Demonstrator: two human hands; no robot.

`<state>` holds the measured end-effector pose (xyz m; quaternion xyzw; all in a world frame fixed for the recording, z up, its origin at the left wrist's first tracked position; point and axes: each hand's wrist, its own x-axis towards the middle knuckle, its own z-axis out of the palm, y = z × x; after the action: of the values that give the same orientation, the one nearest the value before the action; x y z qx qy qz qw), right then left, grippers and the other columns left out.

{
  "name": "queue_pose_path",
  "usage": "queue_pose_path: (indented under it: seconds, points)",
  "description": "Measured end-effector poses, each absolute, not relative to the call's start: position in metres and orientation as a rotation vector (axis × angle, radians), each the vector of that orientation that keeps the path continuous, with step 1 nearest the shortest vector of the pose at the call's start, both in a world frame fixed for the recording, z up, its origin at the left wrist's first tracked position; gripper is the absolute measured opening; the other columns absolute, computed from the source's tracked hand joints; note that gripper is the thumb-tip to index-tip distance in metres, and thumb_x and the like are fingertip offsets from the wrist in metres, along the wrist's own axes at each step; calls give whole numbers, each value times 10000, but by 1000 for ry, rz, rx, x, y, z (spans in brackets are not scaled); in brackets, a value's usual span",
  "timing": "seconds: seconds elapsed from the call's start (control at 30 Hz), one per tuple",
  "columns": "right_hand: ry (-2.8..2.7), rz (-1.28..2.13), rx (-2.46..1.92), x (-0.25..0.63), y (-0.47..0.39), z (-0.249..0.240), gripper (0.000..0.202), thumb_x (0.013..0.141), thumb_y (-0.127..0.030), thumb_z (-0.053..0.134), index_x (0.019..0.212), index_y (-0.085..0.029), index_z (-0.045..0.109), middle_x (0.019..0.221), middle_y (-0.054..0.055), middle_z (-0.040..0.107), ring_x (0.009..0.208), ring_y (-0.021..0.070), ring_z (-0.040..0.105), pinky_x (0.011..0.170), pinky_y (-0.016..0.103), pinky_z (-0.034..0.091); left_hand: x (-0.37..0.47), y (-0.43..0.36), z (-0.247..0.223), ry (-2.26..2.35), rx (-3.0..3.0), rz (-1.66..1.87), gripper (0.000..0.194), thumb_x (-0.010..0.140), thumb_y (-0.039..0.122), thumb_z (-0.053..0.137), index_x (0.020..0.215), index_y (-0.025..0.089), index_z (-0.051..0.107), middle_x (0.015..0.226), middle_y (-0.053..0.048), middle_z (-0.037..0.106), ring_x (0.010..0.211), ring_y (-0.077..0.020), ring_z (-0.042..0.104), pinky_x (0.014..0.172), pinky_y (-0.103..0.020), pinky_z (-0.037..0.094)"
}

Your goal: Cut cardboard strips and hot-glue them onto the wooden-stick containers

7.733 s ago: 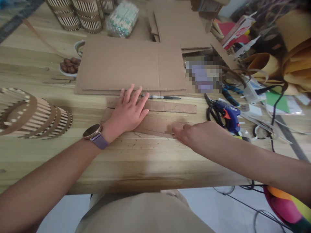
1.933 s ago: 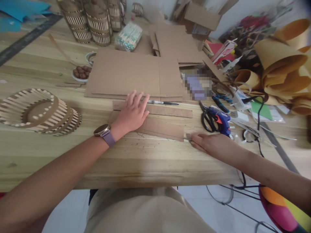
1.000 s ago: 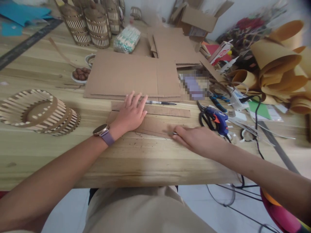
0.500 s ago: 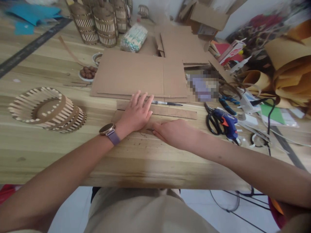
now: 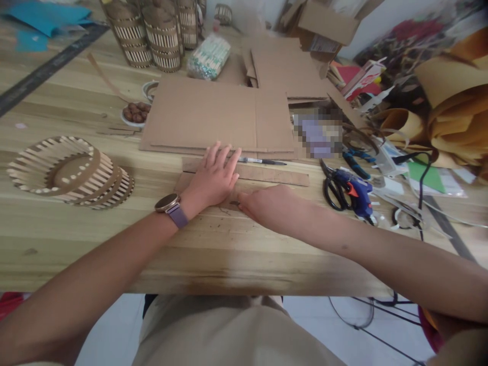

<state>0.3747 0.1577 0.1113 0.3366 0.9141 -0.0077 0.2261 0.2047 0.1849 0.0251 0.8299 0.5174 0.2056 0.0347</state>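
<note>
My left hand (image 5: 214, 175) lies flat with fingers spread, pressing on narrow cardboard strips (image 5: 274, 175) near the table's front. Its fingertips reach beside a pen (image 5: 263, 161) that lies along the strips. Just to the right, my right hand (image 5: 267, 203) is closed in a pinch, low over the cardboard piece (image 5: 224, 203) under my left hand. A small dark tip shows by its thumb and finger; most of what it grips is hidden. Dark specks dot the table below the cardboard.
Larger cardboard sheets (image 5: 206, 114) lie beyond my hands. A basket of wooden sticks (image 5: 89, 175) rests at left. Scissors (image 5: 333, 193), a blue glue gun (image 5: 358, 198) and pliers (image 5: 356, 162) lie at right. A bowl of brown balls (image 5: 135, 113) sits behind.
My hands stay in nearly the same place; the right hand's grip has shifted very slightly at the cardboard. The view has moved a little.
</note>
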Motion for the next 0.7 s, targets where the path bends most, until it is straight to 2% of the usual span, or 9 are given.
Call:
queue_pose_path:
  seconds: [0.13,0.3,0.43,0.57,0.7]
  points:
    - [2532,55,879,381,156,111,338,875,15,413,1016,-177,654,796,97,748,691,262,722,463,308,286,203,185,25,1576,2547,637,590,1008,287,392,1544,48,326,1566,-276,368,1514,-445,210,1205,-658,183]
    - [2501,90,875,417,151,117,308,889,6,428,1035,-191,615,725,56,706,608,218,676,443,290,204,202,186,27,1580,2567,576,587,1013,290,382,1538,33,328,1563,-278,369,1510,-455,210,1208,-655,182]
    - [2434,142,923,453,141,121,324,901,6,400,1068,-195,592,747,56,689,529,179,612,455,293,190,201,186,28,1563,2574,575,576,1021,296,371,1541,56,316,1566,-271,370,1517,-435,211,1202,-665,189]
    - [2290,151,998,477,135,125,393,876,11,399,1150,-198,589,754,73,689,564,204,640,458,298,193,200,186,27,1558,2574,581,568,1023,297,366,1541,70,315,1562,-264,374,1519,-430,206,1205,-666,189]
    - [2149,61,1031,500,134,125,314,924,-81,412,1114,-210,627,791,87,703,588,223,657,461,301,211,200,187,25,1561,2578,581,568,1022,294,357,1535,53,321,1554,-282,369,1509,-450,209,1199,-677,187]
